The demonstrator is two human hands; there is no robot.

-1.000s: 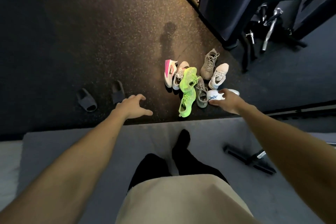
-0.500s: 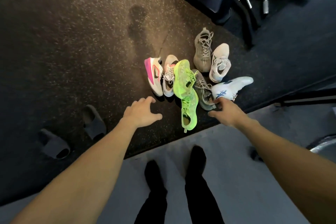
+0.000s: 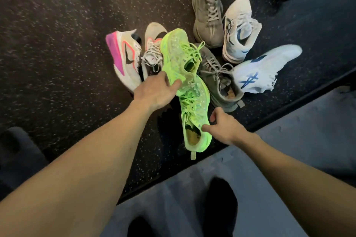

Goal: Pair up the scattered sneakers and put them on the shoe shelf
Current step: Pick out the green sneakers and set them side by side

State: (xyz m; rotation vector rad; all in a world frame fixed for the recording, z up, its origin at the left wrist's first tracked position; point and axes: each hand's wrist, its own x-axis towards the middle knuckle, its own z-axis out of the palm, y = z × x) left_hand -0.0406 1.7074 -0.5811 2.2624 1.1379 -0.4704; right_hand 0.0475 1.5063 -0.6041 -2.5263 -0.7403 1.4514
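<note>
Two neon green sneakers lie end to end in a heap on the dark speckled floor: the far one [image 3: 177, 54] on top, the near one [image 3: 194, 106] below it. My left hand [image 3: 154, 90] grips the far green sneaker's heel, thumb across it, fingers hidden behind. My right hand [image 3: 223, 127] pinches the near green sneaker's collar between thumb and forefinger. Around them lie a pink-soled white sneaker [image 3: 123, 57] and its mate [image 3: 153, 50], two grey sneakers [image 3: 208, 11] [image 3: 219, 81], and two white-and-blue sneakers [image 3: 238, 29] [image 3: 264, 67]. No shoe shelf is in view.
I stand on a grey mat [image 3: 289, 159] whose edge runs diagonally just behind the near green sneaker. My black-socked feet [image 3: 221, 198] are at the bottom. A grey slide sandal [image 3: 11, 146] lies at the far left on the floor.
I have leaned in closer to the heap. My left hand moved right onto the far green sneaker's heel. My right hand moved left from the white-and-blue sneaker to the near green sneaker's collar.
</note>
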